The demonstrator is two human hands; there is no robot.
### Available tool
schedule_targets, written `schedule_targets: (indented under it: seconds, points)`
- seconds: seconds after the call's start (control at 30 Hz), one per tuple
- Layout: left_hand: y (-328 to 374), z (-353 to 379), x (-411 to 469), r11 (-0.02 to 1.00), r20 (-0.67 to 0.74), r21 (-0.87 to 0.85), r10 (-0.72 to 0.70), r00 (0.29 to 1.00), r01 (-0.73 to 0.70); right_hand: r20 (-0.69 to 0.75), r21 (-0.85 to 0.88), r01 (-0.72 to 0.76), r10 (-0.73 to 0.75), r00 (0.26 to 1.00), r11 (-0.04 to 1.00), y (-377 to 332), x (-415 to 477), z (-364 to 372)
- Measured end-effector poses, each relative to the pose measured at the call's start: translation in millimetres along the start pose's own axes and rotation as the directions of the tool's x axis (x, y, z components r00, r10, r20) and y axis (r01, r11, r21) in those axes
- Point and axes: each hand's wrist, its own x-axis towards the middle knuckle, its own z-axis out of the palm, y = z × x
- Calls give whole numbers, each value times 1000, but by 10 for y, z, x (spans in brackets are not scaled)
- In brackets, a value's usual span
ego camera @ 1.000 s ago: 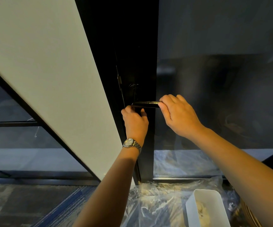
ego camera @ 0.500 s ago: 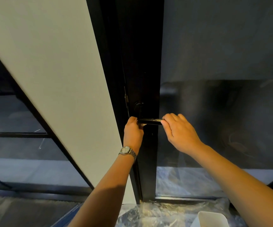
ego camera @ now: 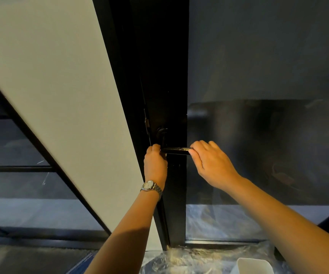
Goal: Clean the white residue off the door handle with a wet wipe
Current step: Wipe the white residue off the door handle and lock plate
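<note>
The black door handle (ego camera: 176, 150) is a horizontal lever on the dark door frame, and only its middle shows between my hands. My left hand (ego camera: 155, 164), with a watch on the wrist, is curled around the handle's left end by the door edge. At the lever's free right end, the fingers of my right hand (ego camera: 212, 163) are wrapped over it. No wet wipe shows in either hand. I see no white residue on the exposed part of the handle.
A dark glass pane (ego camera: 258, 135) fills the door to the right of the frame (ego camera: 176, 210). A pale wall panel (ego camera: 60, 95) slants down on the left. A clear plastic sheet (ego camera: 179, 261) covers the floor, with a white bin (ego camera: 253, 264) at the bottom right.
My left hand has risen from below the handle to its left end. My right hand has stayed on the free end. The view has tilted upward, so the bin has slid toward the bottom edge.
</note>
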Motion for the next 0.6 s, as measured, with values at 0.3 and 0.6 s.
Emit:
schedule_targets:
  seconds: [0.3, 0.6]
  points:
    - [-43, 54, -102, 954, -83, -248, -192, 978, 167, 8, -3, 19, -19, 1000, 1000, 31, 11, 16]
    - [-313, -99, -296, 949, 226, -109, -268, 937, 297, 24, 10, 25, -25, 999, 1000, 30, 13, -12]
